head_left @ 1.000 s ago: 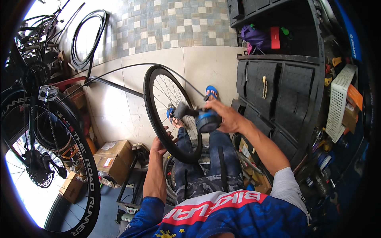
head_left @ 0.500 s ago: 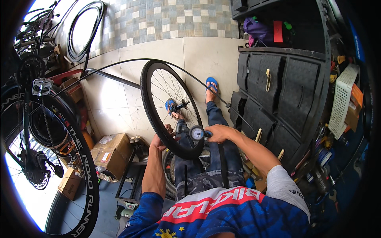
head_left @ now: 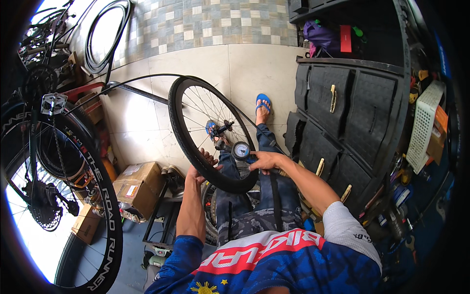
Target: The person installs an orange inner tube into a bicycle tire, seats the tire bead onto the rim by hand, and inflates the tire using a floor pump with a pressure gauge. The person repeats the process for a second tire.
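Observation:
A black-tyred bicycle wheel (head_left: 178, 127) leans over my legs, its spokes and hub showing. My left hand (head_left: 199, 170) grips its lower left side, fingers curled around the tyre. My right hand (head_left: 264, 161) holds a round dial gauge (head_left: 241, 151) with a blue-and-black body against the wheel's lower right rim; whether it is fitted to the valve I cannot tell. A long black hose (head_left: 137, 77) arches behind the wheel and down on its right side. Blue flip-flops (head_left: 262, 102) are on my feet.
A bicycle (head_left: 34, 137) fills the left side, with cardboard boxes (head_left: 137, 188) beside it. A coiled hose (head_left: 95, 61) lies at upper left on the tiled floor (head_left: 205, 66). At right stand a black shelving unit (head_left: 372, 112), a white plastic basket (head_left: 421, 125) and tools.
My right hand has brought the gauge down and toward me onto the wheel, turning its dial face up. The wheel has shifted slightly left; my left hand stays on it.

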Motion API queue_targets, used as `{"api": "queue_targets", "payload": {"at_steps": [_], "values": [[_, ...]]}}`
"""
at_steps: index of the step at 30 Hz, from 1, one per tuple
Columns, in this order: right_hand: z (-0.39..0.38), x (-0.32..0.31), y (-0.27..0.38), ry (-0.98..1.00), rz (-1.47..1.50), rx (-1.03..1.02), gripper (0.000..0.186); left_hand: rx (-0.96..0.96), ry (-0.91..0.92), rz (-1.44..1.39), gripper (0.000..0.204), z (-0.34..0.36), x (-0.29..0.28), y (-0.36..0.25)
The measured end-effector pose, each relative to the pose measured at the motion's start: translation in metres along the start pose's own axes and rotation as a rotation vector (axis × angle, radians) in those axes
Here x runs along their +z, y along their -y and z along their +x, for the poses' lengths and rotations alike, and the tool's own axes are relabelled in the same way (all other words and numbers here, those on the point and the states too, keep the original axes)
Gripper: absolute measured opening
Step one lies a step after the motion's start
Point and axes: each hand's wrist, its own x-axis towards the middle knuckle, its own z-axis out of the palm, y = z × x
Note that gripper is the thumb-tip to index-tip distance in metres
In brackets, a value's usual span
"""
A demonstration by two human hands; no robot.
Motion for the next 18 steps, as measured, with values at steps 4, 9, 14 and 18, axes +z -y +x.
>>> {"api": "queue_targets", "payload": {"at_steps": [4, 9, 14, 18], "values": [[0.009, 0.002, 0.000, 0.046, -0.003, -0.050, 0.064, 0.109, -0.397, 0.040, 0.040, -0.001, 0.003, 0.001], [0.029, 0.007, -0.005, 0.056, 0.028, -0.105, 0.060, 0.193, -0.585, 0.046, 0.044, -0.005, 0.020, 0.001], [0.042, 0.018, 0.004, -0.002, 0.007, -0.206, 0.066, 0.449, -0.801, 0.047, 0.035, -0.010, 0.032, 0.005], [0.040, 0.024, 0.024, -0.010, -0.067, -0.111, 0.087, 0.539, -0.956, 0.205, 0.050, -0.014, 0.041, 0.004]]}}
